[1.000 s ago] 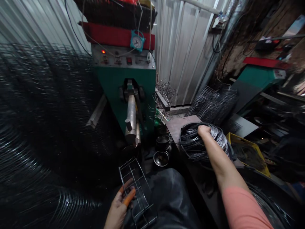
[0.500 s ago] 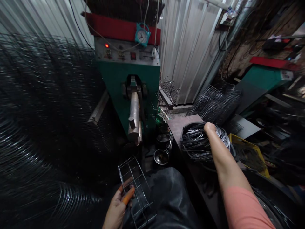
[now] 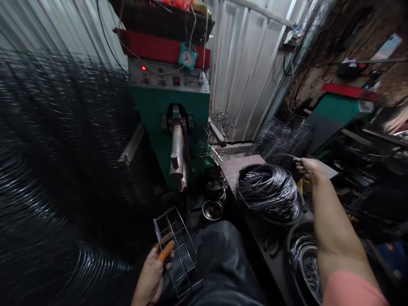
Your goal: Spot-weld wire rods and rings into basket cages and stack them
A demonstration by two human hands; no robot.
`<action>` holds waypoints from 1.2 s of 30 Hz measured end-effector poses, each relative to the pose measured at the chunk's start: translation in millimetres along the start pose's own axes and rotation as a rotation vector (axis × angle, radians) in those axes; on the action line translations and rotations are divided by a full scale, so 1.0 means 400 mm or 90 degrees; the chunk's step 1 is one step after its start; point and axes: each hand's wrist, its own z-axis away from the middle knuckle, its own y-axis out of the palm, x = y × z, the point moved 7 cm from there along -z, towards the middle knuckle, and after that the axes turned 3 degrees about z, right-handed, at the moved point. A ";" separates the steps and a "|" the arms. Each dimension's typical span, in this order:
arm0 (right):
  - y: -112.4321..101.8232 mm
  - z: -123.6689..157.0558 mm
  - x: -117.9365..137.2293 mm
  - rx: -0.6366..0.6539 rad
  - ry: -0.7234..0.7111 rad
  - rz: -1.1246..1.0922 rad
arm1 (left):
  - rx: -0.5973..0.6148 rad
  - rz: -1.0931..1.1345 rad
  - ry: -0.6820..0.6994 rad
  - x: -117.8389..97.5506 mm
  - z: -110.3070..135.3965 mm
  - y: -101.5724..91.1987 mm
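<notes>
Apparently left hand [image 3: 151, 272] clenches orange-handled pliers [image 3: 166, 250] by wire basket [image 3: 178, 255]; right hand [image 3: 310, 168] pinches strand [image 3: 283, 156] beyond coil [image 3: 267, 191].

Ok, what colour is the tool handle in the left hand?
Orange; the tool handle shows best in the head view.

A tilted welded-wire basket [image 3: 176, 240] stands beside what seem to be orange-handled pliers [image 3: 165, 250]; a coil of dark, glossy wire [image 3: 267, 191] lies near the right edge of the metal bench [image 3: 231, 170], one strand [image 3: 280, 156] arcing away.
</notes>
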 end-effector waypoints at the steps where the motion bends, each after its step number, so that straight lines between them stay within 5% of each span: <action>1: -0.012 0.038 0.022 -0.016 -0.002 -0.010 | 0.001 0.005 0.003 0.000 -0.001 -0.001; 6: 0.015 0.268 0.119 0.104 -0.113 -0.059 | 0.003 0.000 0.029 -0.041 0.013 0.016; 10: 0.088 0.403 0.131 0.178 -0.203 -0.021 | 0.024 -0.014 0.071 -0.107 0.040 0.040; 18: 0.479 0.513 0.087 0.460 -0.276 0.200 | 0.028 -0.083 0.144 -0.131 0.064 0.016; 22: 0.606 0.537 0.020 0.537 -0.314 0.234 | 0.019 -0.080 0.162 -0.134 0.060 -0.012; 30: 0.675 0.562 -0.030 0.590 -0.309 0.199 | -0.023 -0.087 0.143 -0.126 0.046 -0.047; 36: 0.683 0.509 -0.054 0.542 -0.274 0.139 | -0.005 -0.015 0.154 -0.137 0.004 -0.016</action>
